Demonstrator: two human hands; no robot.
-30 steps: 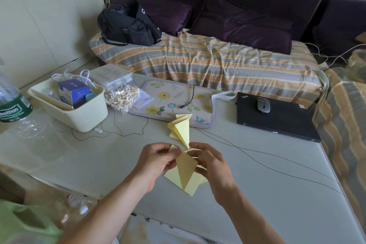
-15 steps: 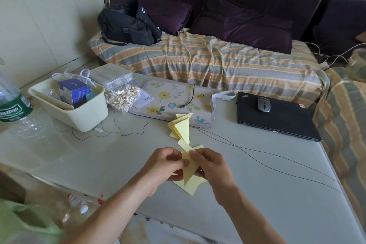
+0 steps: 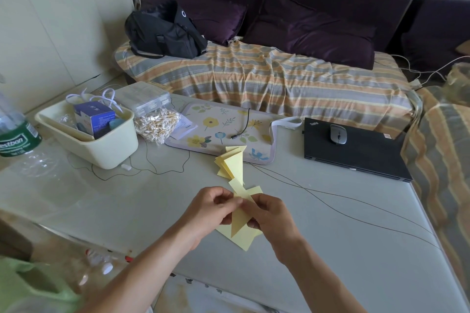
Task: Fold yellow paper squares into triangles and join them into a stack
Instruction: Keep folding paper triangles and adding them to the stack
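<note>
Both hands hold a folded yellow paper piece (image 3: 239, 221) just above the table, its point facing down and its two flaps sticking up behind the fingers. My left hand (image 3: 211, 208) pinches its upper left side. My right hand (image 3: 273, 216) pinches its upper right side. Under the hands lies a flat yellow paper square (image 3: 241, 239). Further back, a stack of joined yellow triangles (image 3: 232, 162) rests on the table by the floral mat.
A cream bin (image 3: 101, 145) with a blue box, a bag of cotton swabs (image 3: 156, 123) and a floral mat (image 3: 223, 129) sit at the back left. A black laptop (image 3: 353, 150) with a mouse lies at the right. Thin cables (image 3: 330, 195) cross the table (image 3: 343, 249).
The folded piece has narrowed as both hands closed in on it, and its two flaps now stick up above the fingers. The stack behind has not moved.
</note>
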